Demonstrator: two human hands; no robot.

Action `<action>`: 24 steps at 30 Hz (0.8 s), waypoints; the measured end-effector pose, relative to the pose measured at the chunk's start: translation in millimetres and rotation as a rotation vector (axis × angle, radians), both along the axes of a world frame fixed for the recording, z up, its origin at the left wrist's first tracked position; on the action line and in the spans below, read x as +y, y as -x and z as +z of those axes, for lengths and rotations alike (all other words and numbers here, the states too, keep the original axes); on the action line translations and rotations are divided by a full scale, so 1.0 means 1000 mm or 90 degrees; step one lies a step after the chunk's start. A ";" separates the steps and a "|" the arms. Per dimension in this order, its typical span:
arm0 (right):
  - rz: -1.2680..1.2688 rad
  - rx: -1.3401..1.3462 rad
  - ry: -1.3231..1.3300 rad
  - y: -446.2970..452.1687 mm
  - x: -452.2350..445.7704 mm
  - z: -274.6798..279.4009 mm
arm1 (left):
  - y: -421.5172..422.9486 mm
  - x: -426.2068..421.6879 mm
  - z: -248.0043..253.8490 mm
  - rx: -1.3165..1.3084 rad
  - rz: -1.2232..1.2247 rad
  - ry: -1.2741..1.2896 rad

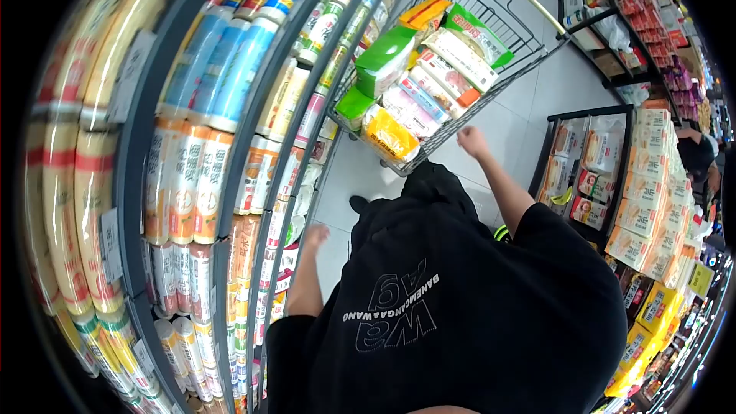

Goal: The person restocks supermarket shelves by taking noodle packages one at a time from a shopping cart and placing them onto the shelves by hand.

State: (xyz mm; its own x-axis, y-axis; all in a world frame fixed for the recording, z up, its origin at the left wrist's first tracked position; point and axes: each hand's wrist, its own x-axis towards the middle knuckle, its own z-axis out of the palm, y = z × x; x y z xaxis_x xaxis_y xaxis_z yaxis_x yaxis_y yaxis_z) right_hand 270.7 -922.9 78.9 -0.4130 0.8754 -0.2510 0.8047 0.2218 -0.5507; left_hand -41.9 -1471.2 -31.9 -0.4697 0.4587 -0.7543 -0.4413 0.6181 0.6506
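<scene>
My right hand (470,141) hangs over the floor just off the near right corner of a wire shopping cart (515,24). Its fingers look curled in, with nothing visible in them. Low beside the left shelf, my left hand (313,239) is small and blurred, so its fingers are hard to read. Packed in the cart are a green bag (385,55), a yellow pack (391,133), a white pack (458,58), a blue-and-pink pack (418,103) and several other packages. Neither hand touches the cart or the goods.
Shelves (142,138) at my left hold several rows of wrapped noodle-like bundles (179,176). A stack of cream-and-orange boxes (648,184) and a black display rack (586,161) stand to the right. Tiled floor (517,103) runs between them. Another person (696,157) is at the far right.
</scene>
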 end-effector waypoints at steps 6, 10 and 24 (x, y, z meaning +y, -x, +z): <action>0.060 0.081 -0.242 0.038 0.092 0.069 | 0.082 0.199 0.083 0.169 0.123 -0.056; 0.053 0.015 -0.343 0.044 0.177 0.076 | 0.025 0.326 0.127 0.121 0.098 -0.100; 0.339 0.203 -0.160 0.114 0.177 0.058 | -0.095 0.375 0.107 -0.021 0.008 -0.017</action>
State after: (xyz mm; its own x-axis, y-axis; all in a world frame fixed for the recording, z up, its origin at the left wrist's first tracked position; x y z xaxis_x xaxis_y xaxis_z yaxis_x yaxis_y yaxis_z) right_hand 157.1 -746.2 137.4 -0.8250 0.5474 0.1402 0.3560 0.6962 -0.6233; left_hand 52.9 -1095.8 75.0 -0.4509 0.4730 -0.7569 -0.4706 0.5946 0.6519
